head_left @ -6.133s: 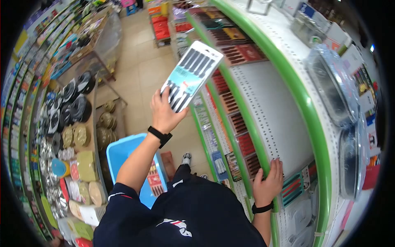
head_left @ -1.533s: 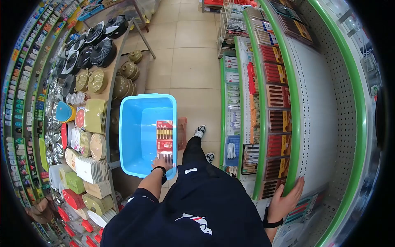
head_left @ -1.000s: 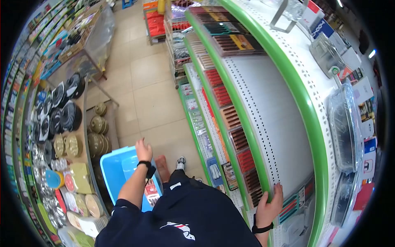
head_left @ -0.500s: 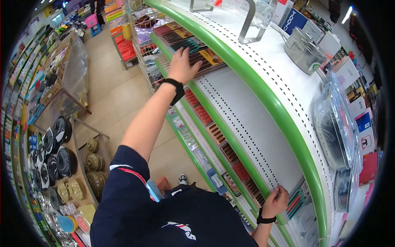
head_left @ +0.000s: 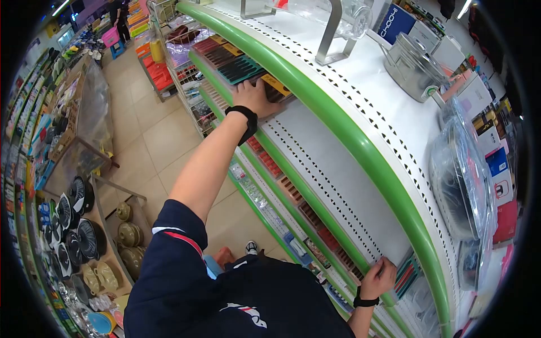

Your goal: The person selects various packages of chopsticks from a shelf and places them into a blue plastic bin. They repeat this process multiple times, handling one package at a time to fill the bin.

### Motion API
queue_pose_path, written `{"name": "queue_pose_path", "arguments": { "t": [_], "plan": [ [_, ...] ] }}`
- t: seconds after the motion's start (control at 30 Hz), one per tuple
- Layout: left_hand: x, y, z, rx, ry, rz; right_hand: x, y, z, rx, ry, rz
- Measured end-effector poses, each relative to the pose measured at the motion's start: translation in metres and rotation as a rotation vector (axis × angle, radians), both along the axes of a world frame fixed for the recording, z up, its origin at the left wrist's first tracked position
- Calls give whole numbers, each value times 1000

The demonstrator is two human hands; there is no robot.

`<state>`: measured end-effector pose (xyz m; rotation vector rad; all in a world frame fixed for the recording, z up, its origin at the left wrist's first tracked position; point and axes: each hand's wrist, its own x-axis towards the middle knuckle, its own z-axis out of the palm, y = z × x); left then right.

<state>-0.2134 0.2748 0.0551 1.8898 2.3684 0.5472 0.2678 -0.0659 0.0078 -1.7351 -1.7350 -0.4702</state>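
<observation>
My left hand [head_left: 255, 97] reaches to the far end of a white perforated shelf [head_left: 332, 169]. Its fingers lie on the near end of flat packs [head_left: 239, 69] in black, teal and yellow, with the thumb stretched out to the side. These packs look like chopsticks laid in rows. At the shelf's near end my right hand [head_left: 378, 278] rests with curled fingers on the green-fronted shelf edge [head_left: 346, 243]. Just past it lie more packs with red and teal sticks [head_left: 407, 275]. A black band circles each wrist.
Above, a green-rimmed top shelf [head_left: 360, 135] carries a steel pot [head_left: 414, 67] and wrapped pans [head_left: 459, 180]. Lower shelves hold red and brown packs [head_left: 267, 160]. A stand with black pans [head_left: 90, 236] and pots lies left across the tiled aisle [head_left: 160, 135]. Far off stands a person [head_left: 117, 19].
My left hand has drawn back slightly, and its fingers now lie lower on the packs, with more of the teal pack showing. My right hand stays at the shelf edge. The view has shifted slightly.
</observation>
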Motion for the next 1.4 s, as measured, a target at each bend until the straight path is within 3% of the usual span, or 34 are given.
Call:
{"name": "queue_pose_path", "arguments": {
  "t": [0.2, 0.37, 0.6, 1.0, 1.13, 1.23, 1.4],
  "plan": [
    [5, 7, 2, 69, 9, -5, -3, -1, 3, 7, 20, -2],
    [20, -8, -3, 287, 45, 27, 1, -2, -2, -14, 56, -4],
    [31, -64, -12, 477, 107, 26, 3, -3, 5, -19, 37, 99],
    [46, -223, -46, 786, 210, 45, 14, -8, 12, -149, -44, 332],
    [53, -293, -69, 764, 252, 70, 17, -11, 15, -178, -57, 417],
    [62, -350, -91, 724, 232, 152, 20, -11, 16, -200, -56, 462],
    [91, -462, -138, 560, -81, 583, 24, -12, 16, -243, -82, 511]
  ]
}}
